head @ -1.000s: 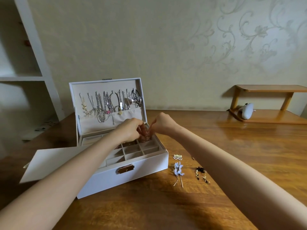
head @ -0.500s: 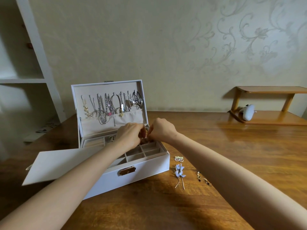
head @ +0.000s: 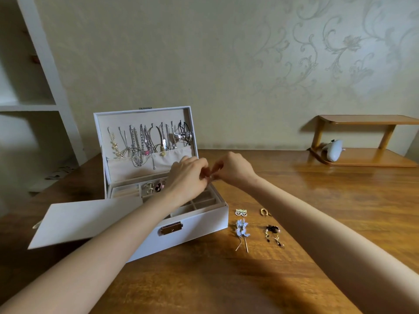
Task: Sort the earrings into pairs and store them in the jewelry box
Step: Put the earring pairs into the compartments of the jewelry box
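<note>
Pinching a tiny, barely visible metal earring (head: 209,176) between left hand (head: 188,177) and right hand (head: 232,168), grip nearly closed, just above open white jewelry box (head: 199,225). Probably featherlight, slippery, bendable; best taken gently by the post.

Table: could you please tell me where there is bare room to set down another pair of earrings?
Bare wood lies between the black bead earrings and the wooden riser, and along the near edge, in front of the jewelry box. It is crowded just right of the box, where the blue flower earrings and others lie close.
</note>
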